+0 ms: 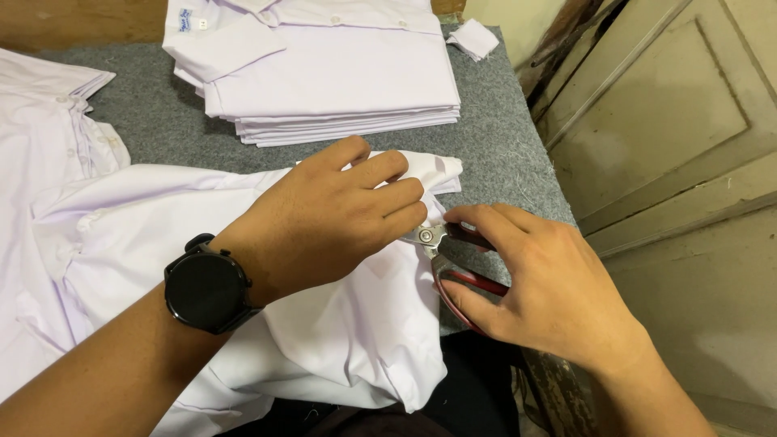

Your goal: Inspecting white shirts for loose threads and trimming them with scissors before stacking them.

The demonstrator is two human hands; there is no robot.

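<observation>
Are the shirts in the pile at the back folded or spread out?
Folded. The white shirts lie in a neat stack on the grey felt table, edges layered, top collar buttoned.

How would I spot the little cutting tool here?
Start at the grey felt table and find the loose white shirt at its near edge. The red-handled metal snips sit in the right hand, the only red thing among white cloth.
</observation>
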